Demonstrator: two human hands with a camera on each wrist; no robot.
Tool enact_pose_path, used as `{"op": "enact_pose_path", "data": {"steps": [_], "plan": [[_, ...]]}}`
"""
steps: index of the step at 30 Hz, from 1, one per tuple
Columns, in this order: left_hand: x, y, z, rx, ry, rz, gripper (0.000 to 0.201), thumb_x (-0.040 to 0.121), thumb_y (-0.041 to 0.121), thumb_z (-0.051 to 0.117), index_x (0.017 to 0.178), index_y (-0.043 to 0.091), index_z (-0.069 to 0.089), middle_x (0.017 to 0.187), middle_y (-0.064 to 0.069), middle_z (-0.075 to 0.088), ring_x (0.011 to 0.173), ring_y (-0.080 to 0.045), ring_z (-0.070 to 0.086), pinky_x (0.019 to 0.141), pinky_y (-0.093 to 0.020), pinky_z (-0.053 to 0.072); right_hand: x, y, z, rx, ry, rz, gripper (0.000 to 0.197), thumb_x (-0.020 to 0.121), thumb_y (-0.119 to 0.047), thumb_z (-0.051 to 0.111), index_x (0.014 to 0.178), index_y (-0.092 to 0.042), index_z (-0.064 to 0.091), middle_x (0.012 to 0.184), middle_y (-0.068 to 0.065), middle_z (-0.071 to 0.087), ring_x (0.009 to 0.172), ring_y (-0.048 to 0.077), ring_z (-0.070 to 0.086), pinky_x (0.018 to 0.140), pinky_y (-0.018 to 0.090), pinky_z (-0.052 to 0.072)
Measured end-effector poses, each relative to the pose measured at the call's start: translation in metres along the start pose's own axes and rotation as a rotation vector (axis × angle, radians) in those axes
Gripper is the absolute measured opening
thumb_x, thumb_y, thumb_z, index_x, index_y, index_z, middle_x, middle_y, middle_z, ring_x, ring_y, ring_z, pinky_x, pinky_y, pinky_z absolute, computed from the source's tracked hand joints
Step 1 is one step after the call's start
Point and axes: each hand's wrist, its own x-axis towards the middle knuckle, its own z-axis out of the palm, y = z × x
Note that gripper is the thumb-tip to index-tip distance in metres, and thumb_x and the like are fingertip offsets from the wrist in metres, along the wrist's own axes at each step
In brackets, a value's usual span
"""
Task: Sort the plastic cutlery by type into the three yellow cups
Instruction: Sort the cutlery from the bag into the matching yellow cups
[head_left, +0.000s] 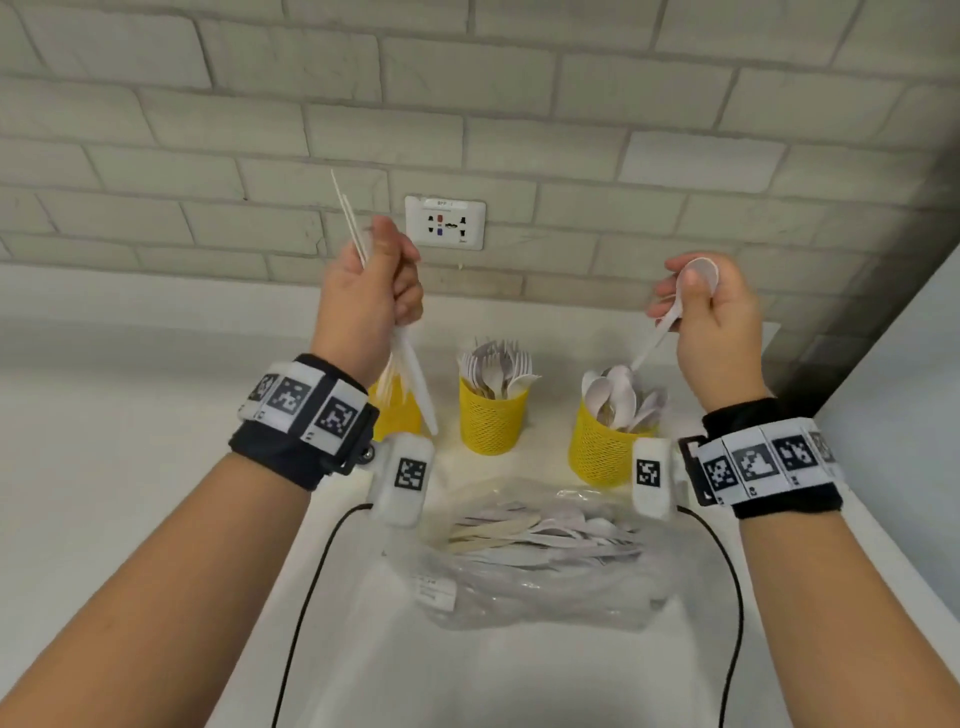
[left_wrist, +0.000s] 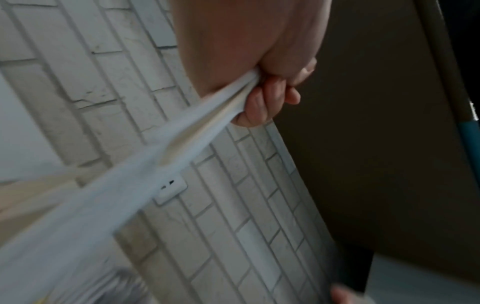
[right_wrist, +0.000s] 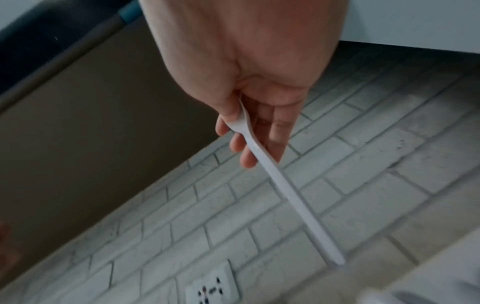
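While raised over the white table (head_left: 156, 467) | left hand (head_left: 366, 291) fisted round bundle of knives (head_left: 410, 374), handles down over left yellow cup (head_left: 397, 415) | right hand (head_left: 711, 322) pinching one spoon (head_left: 670, 322) above right cup (head_left: 605, 447) of spoons | forks in middle cup (head_left: 491, 421) | bag of unsorted cutlery (head_left: 540, 556) nearest.

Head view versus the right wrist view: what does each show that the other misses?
Only the head view shows the three yellow cups, the middle one holding forks and the right one spoons, the clear bag of cutlery on the counter, and the left hand gripping a bundle of knives.

Only the right wrist view shows the palm side of the fingers.

Both show the right hand holding a spoon, the brick wall and the socket.
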Motion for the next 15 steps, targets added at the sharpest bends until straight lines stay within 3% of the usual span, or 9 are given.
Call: {"op": "enact_pose_path", "data": {"steps": [3,5,9,11,13,15], "plan": [[0.025,0.015,-0.007,0.046,0.035,0.092,0.046,0.102,0.036,0.031,0.063,0.015,0.044,0.045,0.01,0.033,0.039,-0.007,0.029,0.043,-0.023,0.021,-0.012,0.031,-0.003,-0.206,-0.008,0.06,0.022,0.099,-0.016,0.038,0.095,-0.02,0.059,0.091,0.003,0.066,0.081,0.013,0.057,0.074,0.021,0.042],[0.039,0.015,-0.016,0.061,0.061,0.115,0.047,0.101,0.036,0.034,0.06,0.016,0.045,0.045,0.01,0.032,0.04,-0.007,0.028,0.043,-0.022,0.022,-0.023,0.048,0.0,-0.308,-0.028,0.125,0.024,0.098,-0.014,0.039,0.099,-0.012,0.063,0.099,0.006,0.069,0.087,0.013,0.055,0.074,0.02,0.036],[0.058,0.001,-0.034,0.08,0.113,-0.002,0.05,0.1,0.045,0.029,0.062,0.017,0.045,0.045,0.009,0.029,0.038,-0.007,0.026,0.041,-0.02,0.022,-0.037,0.079,0.007,-0.407,-0.141,0.304,0.029,0.097,-0.018,0.038,0.107,-0.011,0.065,0.114,0.012,0.066,0.107,0.028,0.057,0.087,0.029,0.041],[0.062,-0.007,-0.041,0.045,0.145,-0.129,0.057,0.098,0.055,0.019,0.066,0.015,0.044,0.044,0.008,0.028,0.037,-0.008,0.025,0.039,-0.019,0.022,-0.04,0.085,0.01,-0.497,-0.201,0.318,0.033,0.097,-0.024,0.039,0.114,-0.01,0.063,0.125,0.015,0.06,0.126,0.03,0.045,0.1,0.036,0.037],[0.062,-0.015,-0.049,-0.006,0.102,-0.172,0.057,0.098,0.056,0.017,0.071,0.015,0.046,0.047,0.007,0.029,0.038,-0.008,0.026,0.039,-0.019,0.023,-0.041,0.081,0.014,-0.641,-0.198,0.257,0.032,0.095,-0.027,0.047,0.121,-0.011,0.059,0.135,0.014,0.053,0.139,0.031,0.029,0.111,0.042,0.025],[0.058,-0.022,-0.053,-0.049,0.044,-0.178,0.052,0.1,0.052,0.019,0.076,0.015,0.047,0.049,0.007,0.031,0.04,-0.007,0.027,0.041,-0.019,0.023,-0.041,0.067,0.023,-0.693,-0.132,0.097,0.036,0.092,-0.035,0.051,0.12,-0.014,0.059,0.137,0.011,0.05,0.141,0.03,0.025,0.113,0.046,0.019]]}}
